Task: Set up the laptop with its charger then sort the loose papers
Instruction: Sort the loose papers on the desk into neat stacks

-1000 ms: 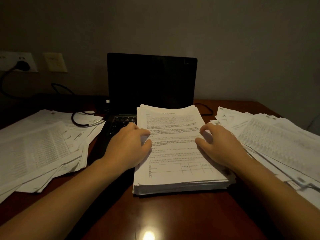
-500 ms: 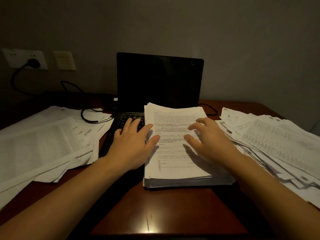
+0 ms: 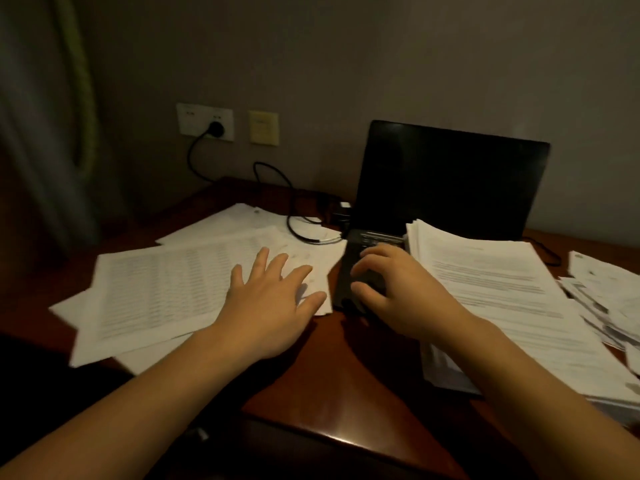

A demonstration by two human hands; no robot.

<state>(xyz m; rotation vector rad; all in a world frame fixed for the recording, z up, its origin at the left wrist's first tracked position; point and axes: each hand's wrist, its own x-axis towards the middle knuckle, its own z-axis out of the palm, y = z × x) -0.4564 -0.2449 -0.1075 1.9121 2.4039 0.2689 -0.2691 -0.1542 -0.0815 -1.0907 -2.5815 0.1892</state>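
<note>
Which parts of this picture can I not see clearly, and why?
All in the head view:
Laptop keyboard: mostly covered by the paper stack and right hand.
Text on the left papers: blurred, too small to read.
Far-right pile: cut off by the right edge.
Charger cable, laptop end: lost in darkness.

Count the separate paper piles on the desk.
3: spread white printed sheets at left under the left hand; thick white stack on the open black laptop; messy pile far right, partly cropped.
</note>
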